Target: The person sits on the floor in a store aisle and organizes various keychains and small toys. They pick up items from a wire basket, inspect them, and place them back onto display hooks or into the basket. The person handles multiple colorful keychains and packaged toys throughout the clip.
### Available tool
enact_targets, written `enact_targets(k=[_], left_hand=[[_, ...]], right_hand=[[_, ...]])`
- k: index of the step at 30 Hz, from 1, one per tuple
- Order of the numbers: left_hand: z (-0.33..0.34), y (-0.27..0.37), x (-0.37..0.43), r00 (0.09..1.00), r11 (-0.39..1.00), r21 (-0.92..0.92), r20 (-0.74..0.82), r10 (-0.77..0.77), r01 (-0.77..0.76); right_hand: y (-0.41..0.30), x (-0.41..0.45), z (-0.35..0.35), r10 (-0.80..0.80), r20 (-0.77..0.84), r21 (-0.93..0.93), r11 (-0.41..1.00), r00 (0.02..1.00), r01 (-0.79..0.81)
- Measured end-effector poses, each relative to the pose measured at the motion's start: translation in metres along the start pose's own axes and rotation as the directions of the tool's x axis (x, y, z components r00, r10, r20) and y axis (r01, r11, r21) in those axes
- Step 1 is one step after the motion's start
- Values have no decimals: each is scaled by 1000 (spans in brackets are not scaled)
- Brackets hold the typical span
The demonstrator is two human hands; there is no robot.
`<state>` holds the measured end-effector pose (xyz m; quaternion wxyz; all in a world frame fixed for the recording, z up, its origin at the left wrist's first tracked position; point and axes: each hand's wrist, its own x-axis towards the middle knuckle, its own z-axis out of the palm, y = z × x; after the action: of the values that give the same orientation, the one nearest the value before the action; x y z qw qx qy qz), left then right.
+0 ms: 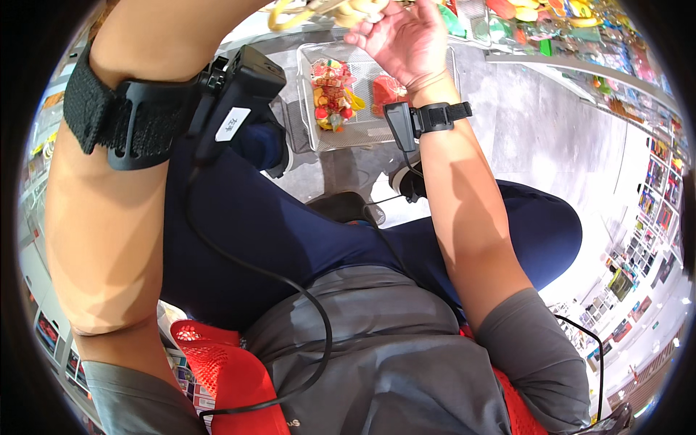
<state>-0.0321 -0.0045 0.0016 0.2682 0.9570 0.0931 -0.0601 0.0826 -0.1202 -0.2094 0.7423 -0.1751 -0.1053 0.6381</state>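
My right hand (399, 46) is raised at the top of the view, palm turned up, its fingertips beside or against a cream-yellow item (359, 12) cut off by the upper edge. Whether the fingers grip it is unclear. My left forearm runs up out of the picture, so my left hand is out of view. Below the right hand, a silver wire-mesh basket (340, 145) rests on the grey floor. Inside it lie several small red, orange and yellow items (330, 95) on the left and a red item (388, 92) on the right, partly behind my wrist.
A shelf edge (549, 61) curves across the upper right, with many colourful packaged goods (609, 49) beyond it. My bent legs (244, 217) are close to the basket. Black cables (321, 304) hang across my front. Stocked racks (660, 187) stand at the far right.
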Motion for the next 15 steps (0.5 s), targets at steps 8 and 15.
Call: enact_targets(k=[8,15], left_hand=[[16,25,28,974,971,100,45,-223,218],[27,28,44,980,967,166,24,-199,192]], right_hand=[[-51,-39,40,-322,-25,-336,894,946,296],[-52,-53,37,-409,-154,-439,844,900,308]])
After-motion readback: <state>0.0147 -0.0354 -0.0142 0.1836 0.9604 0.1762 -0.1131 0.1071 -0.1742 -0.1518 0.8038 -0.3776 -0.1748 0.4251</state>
